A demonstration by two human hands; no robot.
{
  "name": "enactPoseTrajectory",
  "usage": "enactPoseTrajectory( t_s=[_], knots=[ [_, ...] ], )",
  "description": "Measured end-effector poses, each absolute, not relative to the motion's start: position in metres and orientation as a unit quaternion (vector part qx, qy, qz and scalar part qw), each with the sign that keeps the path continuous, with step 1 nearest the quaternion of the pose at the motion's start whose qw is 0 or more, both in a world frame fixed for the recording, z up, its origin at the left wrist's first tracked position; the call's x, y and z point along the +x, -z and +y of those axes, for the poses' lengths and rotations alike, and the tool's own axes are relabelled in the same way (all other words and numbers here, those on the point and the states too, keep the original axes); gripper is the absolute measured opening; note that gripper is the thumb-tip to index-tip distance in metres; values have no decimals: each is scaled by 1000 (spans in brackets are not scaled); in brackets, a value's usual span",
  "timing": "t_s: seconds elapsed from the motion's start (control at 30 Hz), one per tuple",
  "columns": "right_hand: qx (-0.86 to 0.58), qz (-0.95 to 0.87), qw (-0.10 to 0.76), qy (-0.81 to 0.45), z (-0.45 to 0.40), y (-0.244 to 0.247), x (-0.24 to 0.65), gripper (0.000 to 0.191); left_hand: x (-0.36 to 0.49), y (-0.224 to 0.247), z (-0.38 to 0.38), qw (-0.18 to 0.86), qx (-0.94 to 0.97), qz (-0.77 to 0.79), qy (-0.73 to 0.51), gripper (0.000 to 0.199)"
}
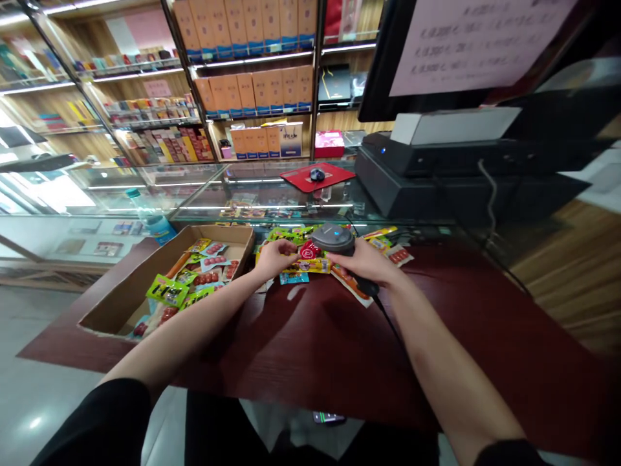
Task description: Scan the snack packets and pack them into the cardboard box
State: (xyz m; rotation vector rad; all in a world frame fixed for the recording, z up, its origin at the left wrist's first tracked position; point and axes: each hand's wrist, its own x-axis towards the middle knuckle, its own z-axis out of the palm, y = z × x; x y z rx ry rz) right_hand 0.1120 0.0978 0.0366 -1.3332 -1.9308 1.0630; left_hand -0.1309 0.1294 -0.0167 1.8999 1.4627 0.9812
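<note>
My right hand [367, 261] is wrapped round the handle of a dark grey barcode scanner [334, 238], whose head points left over a pile of snack packets. A small blue light shows on top of the scanner, and its cable hangs down to the right. My left hand [276, 257] is closed, its fingertips pinching the edge of a red snack packet [309, 250] just below the scanner's head. Around both hands lie green packets, a yellow packet [315, 266], a blue packet [294, 278] and a sausage packet [353, 285].
To the left, an open cardboard box [109, 309] holds several snack packets. Behind it stands a bottle [152, 217]. A mouse [317, 175] sits on a red mat [339, 173] on the glass counter. Black till equipment [417, 188] stands right, on the dark red tabletop's [301, 349] far side.
</note>
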Motion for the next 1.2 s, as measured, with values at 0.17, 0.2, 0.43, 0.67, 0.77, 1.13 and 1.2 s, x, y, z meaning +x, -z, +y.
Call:
enactPoseTrajectory(
  t_s=[0.17, 0.2, 0.43, 0.67, 0.77, 1.13, 1.2],
  knots=[
    [-503, -727, 278, -375, 99, -36, 115, 26, -135, 27, 122, 76, 837, 505, -196, 32],
    [-500, -731, 277, -372, 100, -34, 116, 26, -136, 28, 121, 63, 847, 501, -166, 35],
    [-484, -720, 280, -409, 106, -20, 115, 28, -136, 28, 120, 15, 847, 525, -83, 42],
    [-486, -712, 272, -428, 100, -28, 108, 25, -145, 20, 130, 103, 810, 561, -136, 31],
    [-492, -710, 261, -430, 100, -28, 107, 25, -159, 11, 135, 180, 755, 598, -200, 31],
    [-496, -713, 235, -436, 96, -31, 104, 28, -201, -7, 140, 382, 605, 588, -376, 59],
    [-497, -714, 232, -434, 95, -30, 104, 28, -201, -10, 139, 408, 585, 587, -383, 61]
  ],
)
